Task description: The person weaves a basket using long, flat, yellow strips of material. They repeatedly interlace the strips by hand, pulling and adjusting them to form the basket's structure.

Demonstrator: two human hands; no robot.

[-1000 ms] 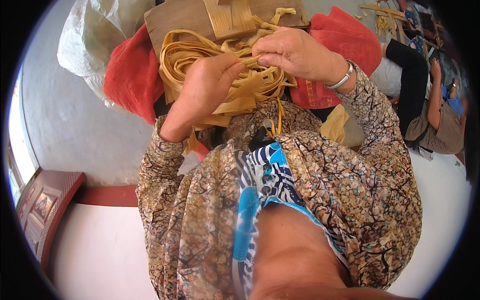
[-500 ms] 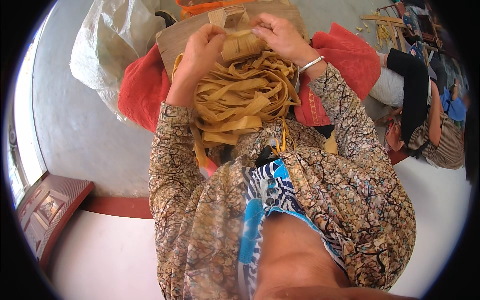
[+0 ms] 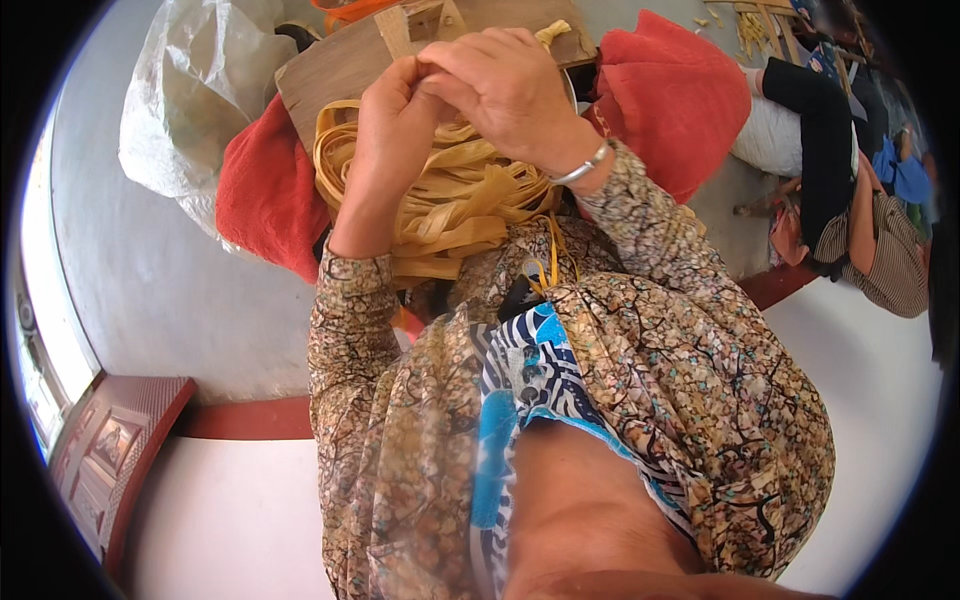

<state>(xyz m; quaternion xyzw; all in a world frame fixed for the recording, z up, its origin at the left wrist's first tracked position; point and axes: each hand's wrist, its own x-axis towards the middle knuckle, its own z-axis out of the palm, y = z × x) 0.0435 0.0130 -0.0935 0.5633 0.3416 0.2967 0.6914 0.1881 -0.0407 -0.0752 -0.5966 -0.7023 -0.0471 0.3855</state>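
**Two hands meet over a coil of yellow strips**

From my end I see the bundle of flat yellow strips (image 3: 465, 205) looped in a loose coil in front of the wearer, lying over the near side of a wooden board (image 3: 325, 85) and close to the lap. Its upper part is hidden by the hands.

The left hand (image 3: 385, 140) and the right hand (image 3: 510, 95) come together above the coil, their fingertips touching or nearly so. The fingers are bent inward, but they screen their own tips from me, so I can't tell whether either hand grips a strip. A silver bracelet (image 3: 583, 167) circles the right wrist.

Beyond the right hand, a knotted yellow end (image 3: 553, 33) lies at the board's far side. One red cloth (image 3: 268, 190) hangs to the left of the coil, and a second red cloth (image 3: 680, 110) sits to the right.

Farther left I have a translucent plastic bag (image 3: 195, 100) on the grey floor (image 3: 190, 280), and lower down, a dark reddish piece of furniture (image 3: 120, 455). Off to the right is another person in a striped top (image 3: 885, 265).
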